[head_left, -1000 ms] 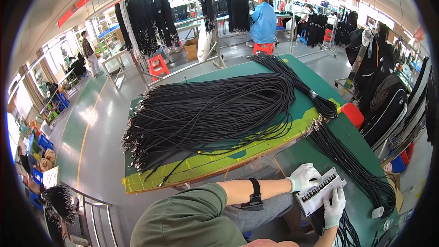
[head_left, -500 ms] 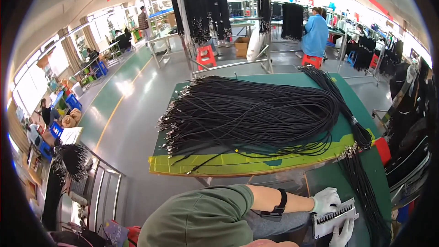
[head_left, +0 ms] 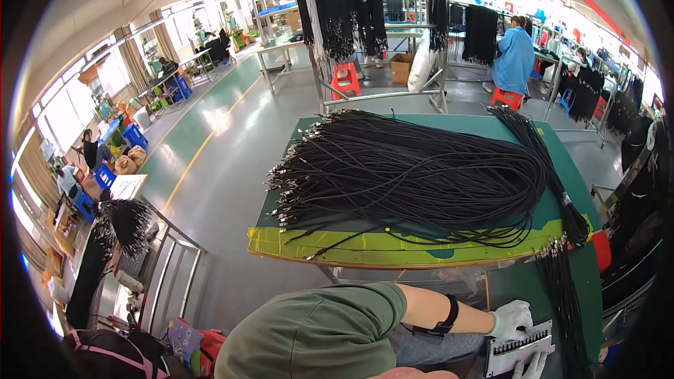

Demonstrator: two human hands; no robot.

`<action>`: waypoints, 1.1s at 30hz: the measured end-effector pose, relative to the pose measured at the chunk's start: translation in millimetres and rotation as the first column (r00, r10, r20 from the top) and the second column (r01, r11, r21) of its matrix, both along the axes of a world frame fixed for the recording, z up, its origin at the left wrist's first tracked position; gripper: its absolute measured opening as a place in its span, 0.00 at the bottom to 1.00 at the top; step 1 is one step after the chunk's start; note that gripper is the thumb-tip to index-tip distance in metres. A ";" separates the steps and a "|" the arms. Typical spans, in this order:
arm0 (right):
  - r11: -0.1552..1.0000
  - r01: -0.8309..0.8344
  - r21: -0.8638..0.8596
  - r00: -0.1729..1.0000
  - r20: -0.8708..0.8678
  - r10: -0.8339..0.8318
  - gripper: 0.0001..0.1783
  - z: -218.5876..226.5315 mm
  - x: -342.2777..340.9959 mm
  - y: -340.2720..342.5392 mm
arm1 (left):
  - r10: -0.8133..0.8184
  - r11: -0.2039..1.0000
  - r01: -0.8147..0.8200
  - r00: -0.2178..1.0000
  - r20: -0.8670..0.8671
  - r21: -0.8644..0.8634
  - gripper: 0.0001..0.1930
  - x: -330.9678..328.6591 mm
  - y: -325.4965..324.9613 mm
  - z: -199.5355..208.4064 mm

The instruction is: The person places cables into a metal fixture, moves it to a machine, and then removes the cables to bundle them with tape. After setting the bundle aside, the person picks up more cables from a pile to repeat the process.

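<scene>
Near the lower edge, the right hand (head_left: 531,366) lies against the near side of a slotted metal plate (head_left: 501,362), fingers slightly apart; the frame cuts it off, so its grip cannot be told. The left hand (head_left: 512,318) bends its fingers at the plate's far edge; whether they pinch anything is unclear. Right of the plate runs a cord bundle (head_left: 566,302). Beyond, a black cord pile (head_left: 414,168) covers much of a green table (head_left: 330,243). Farther off, a person (head_left: 512,62) sits on a red stool (head_left: 507,99).

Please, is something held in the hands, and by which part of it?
A slotted metal plate seems held: the left hand at its far edge, the right hand on its near side. Its underside is hidden.
</scene>
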State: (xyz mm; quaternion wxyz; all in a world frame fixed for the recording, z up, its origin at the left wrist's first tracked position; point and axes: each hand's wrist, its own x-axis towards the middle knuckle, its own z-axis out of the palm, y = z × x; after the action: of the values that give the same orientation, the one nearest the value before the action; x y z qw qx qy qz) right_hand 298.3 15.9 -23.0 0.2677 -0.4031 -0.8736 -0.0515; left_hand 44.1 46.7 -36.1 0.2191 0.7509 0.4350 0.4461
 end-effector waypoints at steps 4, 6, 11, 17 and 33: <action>0.998 0.052 -0.041 0.994 -0.099 -0.056 0.13 13.1 -11.9 -8.7 | -0.012 1.000 0.012 1.000 -0.024 -0.017 0.11 -0.3 -0.1 3.4; 1.000 0.000 0.023 0.999 -0.038 0.001 0.12 -5.1 5.1 2.3 | -0.020 1.000 0.019 0.999 -0.032 -0.019 0.11 0.9 1.0 2.8; 0.982 -0.123 0.142 0.989 0.096 0.110 0.09 -22.4 20.5 12.6 | -0.001 1.000 0.001 1.000 -0.019 0.002 0.11 3.4 -0.2 1.2; 0.977 -0.132 0.168 0.989 0.084 0.120 0.08 -19.9 17.6 11.2 | -0.019 0.999 0.019 1.000 -0.011 -0.038 0.11 2.7 0.4 2.6; 0.955 0.114 -0.275 0.970 -0.176 -0.166 0.34 5.6 -5.6 -15.3 | -0.022 0.993 0.023 1.000 -0.009 0.113 0.10 -10.4 -11.3 27.1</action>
State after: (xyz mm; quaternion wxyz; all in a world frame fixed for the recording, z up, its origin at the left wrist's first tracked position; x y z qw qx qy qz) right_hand 292.7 0.5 -17.5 0.2930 -0.4993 -0.8108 0.0860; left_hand 33.7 35.4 -9.0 0.1798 0.7687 0.4012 0.4646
